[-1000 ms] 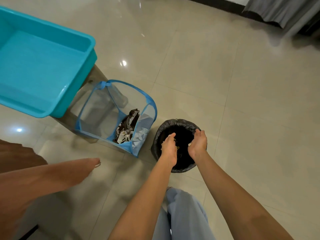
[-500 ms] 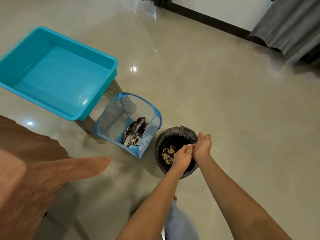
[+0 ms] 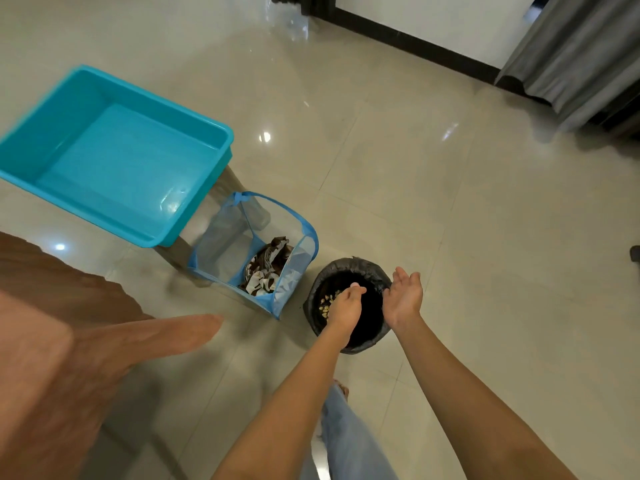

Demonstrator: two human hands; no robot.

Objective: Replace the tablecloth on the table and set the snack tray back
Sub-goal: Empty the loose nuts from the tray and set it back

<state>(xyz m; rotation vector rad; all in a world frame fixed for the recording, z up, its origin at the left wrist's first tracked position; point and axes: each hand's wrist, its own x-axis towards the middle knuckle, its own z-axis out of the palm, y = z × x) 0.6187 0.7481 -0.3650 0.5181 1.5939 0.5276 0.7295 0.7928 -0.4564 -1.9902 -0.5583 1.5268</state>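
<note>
Both arms reach down and forward. Left hand (image 3: 346, 308) and right hand (image 3: 403, 299), pressed together half second ago, now apart over bin (image 3: 346, 264). Brushing-off looks done; crumbs (image 3: 325, 306) lie inside. Table work likely next. Left: knuckles up, fingers curled down, palm hidden, cannot tell if holding. Right: spread flat, empty. Beyond bin, hamper (image 3: 214, 237) holds patterned cloth (image 3: 268, 271), probably old one. Farther, tub (image 3: 114, 157) on stool (image 3: 227, 183). Snack tray not in view.
</note>
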